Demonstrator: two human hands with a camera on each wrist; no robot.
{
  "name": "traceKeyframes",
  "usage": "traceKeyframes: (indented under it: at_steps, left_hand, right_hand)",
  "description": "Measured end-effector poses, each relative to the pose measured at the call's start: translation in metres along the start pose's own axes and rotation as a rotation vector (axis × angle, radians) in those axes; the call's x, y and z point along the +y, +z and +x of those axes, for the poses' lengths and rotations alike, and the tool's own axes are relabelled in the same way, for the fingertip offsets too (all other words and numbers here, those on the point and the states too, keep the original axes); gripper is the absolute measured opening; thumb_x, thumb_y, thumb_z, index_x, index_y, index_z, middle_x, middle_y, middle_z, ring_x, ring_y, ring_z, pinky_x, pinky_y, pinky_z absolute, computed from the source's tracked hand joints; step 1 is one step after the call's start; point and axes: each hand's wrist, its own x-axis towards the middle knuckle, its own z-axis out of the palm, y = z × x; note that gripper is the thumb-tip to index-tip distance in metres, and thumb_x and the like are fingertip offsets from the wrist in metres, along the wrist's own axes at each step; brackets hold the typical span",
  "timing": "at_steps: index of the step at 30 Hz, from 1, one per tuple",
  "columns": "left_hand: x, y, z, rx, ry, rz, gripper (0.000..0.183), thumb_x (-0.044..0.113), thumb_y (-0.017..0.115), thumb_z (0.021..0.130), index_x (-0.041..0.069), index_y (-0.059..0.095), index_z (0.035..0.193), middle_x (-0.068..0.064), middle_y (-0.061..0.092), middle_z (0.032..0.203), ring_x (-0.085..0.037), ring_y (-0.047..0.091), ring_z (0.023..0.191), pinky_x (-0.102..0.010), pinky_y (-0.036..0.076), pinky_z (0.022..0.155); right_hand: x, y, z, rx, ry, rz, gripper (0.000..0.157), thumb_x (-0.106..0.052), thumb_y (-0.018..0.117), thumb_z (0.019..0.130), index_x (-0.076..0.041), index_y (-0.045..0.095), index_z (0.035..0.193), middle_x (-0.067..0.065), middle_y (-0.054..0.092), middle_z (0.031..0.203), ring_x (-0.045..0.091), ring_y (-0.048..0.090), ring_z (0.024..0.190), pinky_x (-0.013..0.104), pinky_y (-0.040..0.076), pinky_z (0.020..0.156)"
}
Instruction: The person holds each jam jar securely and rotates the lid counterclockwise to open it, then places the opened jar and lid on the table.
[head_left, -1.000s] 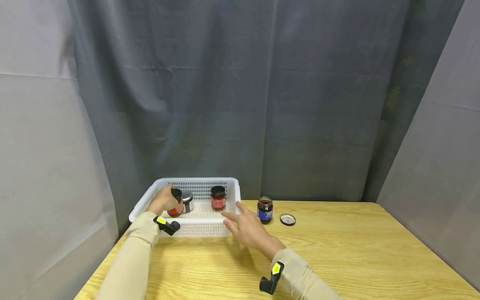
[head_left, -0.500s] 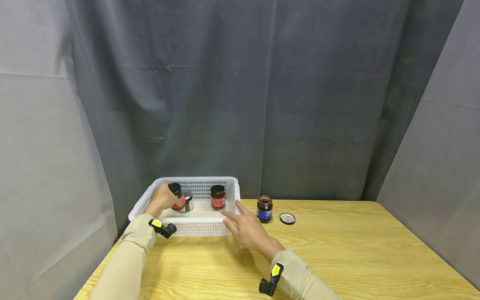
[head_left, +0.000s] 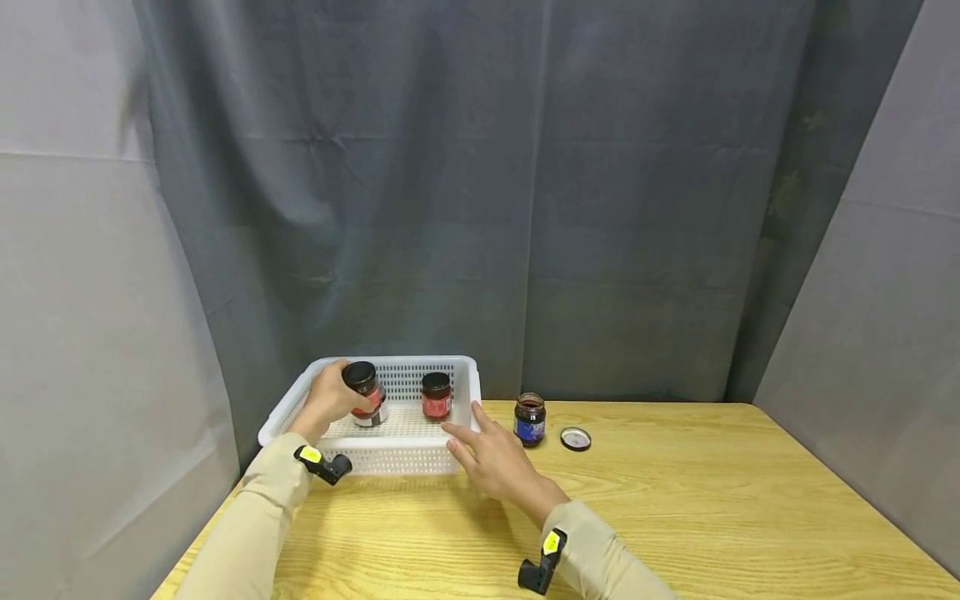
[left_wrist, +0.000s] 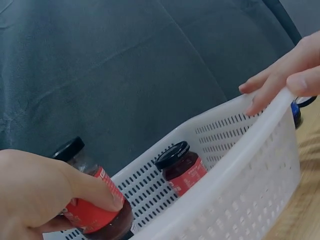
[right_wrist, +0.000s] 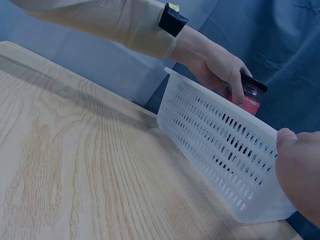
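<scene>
In the head view, my left hand (head_left: pixel 327 398) grips a glass jar (head_left: pixel 362 377) with a red label and black lid, held tilted inside the white plastic basket (head_left: pixel 397 461). Fingers and thumb wrap its sides, as the left wrist view also shows. Behind and below it, mostly hidden, is a jar with a white label (head_left: pixel 371 419). Another red-labelled jar (head_left: pixel 436 396) with a black lid stands at the basket's right side. My right hand (head_left: pixel 497 458) holds the basket's near right corner, thumb outside the front rim and a finger inside it.
Right of the basket an uncapped jar (head_left: pixel 530 421) with a blue label stands on the wooden table (head_left: pixel 675 492). Its loose lid (head_left: pixel 576 439) lies beside it. A grey curtain (head_left: pixel 420 208) hangs behind the table.
My left hand has raised the red-labelled jar and carried it slightly right, in front of the white-labelled jar, which it now mostly covers. The right hand stays on the basket corner.
</scene>
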Motion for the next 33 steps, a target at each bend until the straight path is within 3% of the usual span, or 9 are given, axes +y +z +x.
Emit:
traceKeyframes:
  at_steps: [4,14,19,24,29,33]
  left_hand:
    - [0.002,0.001,0.0,-0.001,-0.003,-0.062,0.085,-0.006,0.091,0.059,-0.001,0.057,0.137,-0.023,0.065,0.124,-0.038,0.06,0.113,-0.051,0.048,0.099]
    - [0.001,0.006,-0.002,0.013,-0.031,-0.134,0.061,-0.002,0.093,0.062,-0.006,0.066,0.117,-0.019,0.07,0.109,-0.034,0.062,0.103,-0.048,0.049,0.094]
    - [0.005,0.007,-0.002,0.032,0.001,-0.158,0.065,-0.002,0.093,0.061,-0.006,0.065,0.119,-0.02,0.07,0.111,-0.036,0.062,0.105,-0.05,0.048,0.096]
    - [0.009,0.011,-0.005,0.003,0.028,-0.269,0.073,-0.006,0.091,0.064,-0.005,0.063,0.131,-0.021,0.069,0.119,-0.036,0.062,0.111,-0.047,0.049,0.098]
    - [0.015,0.016,-0.009,-0.006,0.051,-0.385,0.071,-0.008,0.09,0.067,-0.005,0.062,0.132,-0.021,0.068,0.121,-0.034,0.062,0.11,-0.038,0.054,0.087]
    - [0.019,0.023,-0.011,-0.003,0.073,-0.473,0.07,-0.01,0.088,0.068,-0.005,0.061,0.133,-0.022,0.066,0.122,-0.035,0.061,0.112,-0.038,0.053,0.088]
  right_hand:
    - [0.001,-0.001,0.0,0.0,0.0,-0.005,0.043,-0.044,0.044,0.111,-0.029,0.061,0.147,0.028,0.029,0.162,0.05,0.044,0.137,0.066,0.039,0.106]
    - [0.0,0.001,0.0,-0.023,0.021,-0.011,0.043,-0.046,0.043,0.111,-0.032,0.059,0.148,0.027,0.029,0.163,0.05,0.043,0.138,0.066,0.038,0.107]
    - [-0.001,-0.001,0.001,-0.009,0.023,-0.011,0.043,-0.046,0.043,0.111,-0.031,0.06,0.148,0.026,0.029,0.163,0.049,0.043,0.138,0.068,0.038,0.106]
    - [-0.002,-0.001,0.001,-0.004,0.015,0.005,0.043,-0.045,0.044,0.111,-0.03,0.061,0.147,0.026,0.03,0.162,0.05,0.044,0.137,0.069,0.039,0.104]
    - [-0.002,0.001,0.0,0.011,0.004,0.019,0.043,-0.043,0.046,0.111,-0.027,0.061,0.147,0.028,0.032,0.161,0.052,0.046,0.134,0.068,0.04,0.102]
    - [-0.003,0.001,0.001,0.004,0.01,0.016,0.043,-0.043,0.046,0.111,-0.028,0.061,0.147,0.028,0.032,0.161,0.052,0.047,0.134,0.067,0.04,0.104]
